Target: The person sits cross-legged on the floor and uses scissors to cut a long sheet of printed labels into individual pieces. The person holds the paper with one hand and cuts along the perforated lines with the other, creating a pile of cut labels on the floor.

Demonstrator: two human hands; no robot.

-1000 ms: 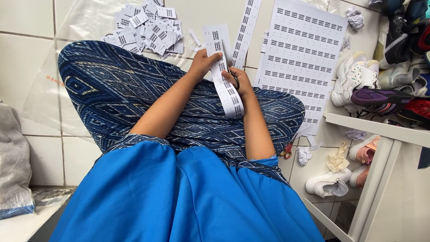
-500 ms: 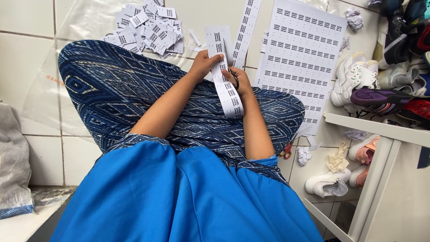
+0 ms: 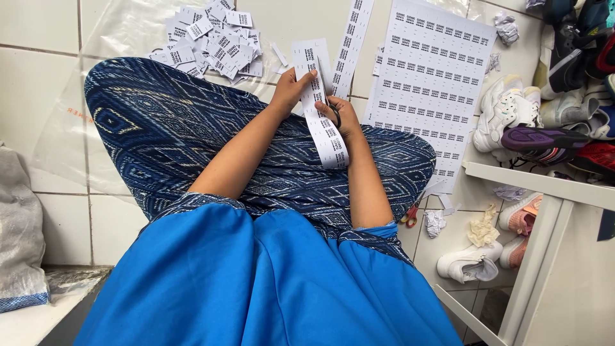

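Note:
I sit cross-legged on a tiled floor in blue patterned trousers. My left hand pinches the upper part of a long white strip of printed labels, which hangs down over my knee. My right hand is against the strip's right edge, its fingers through the black handles of a pair of scissors. The blades lie along the strip and are mostly hidden by it.
A pile of cut labels lies ahead on a clear plastic sheet. To its right are another label strip and a large label sheet. On the right are several shoes, a white rack and red-handled scissors. A grey bag is at the left.

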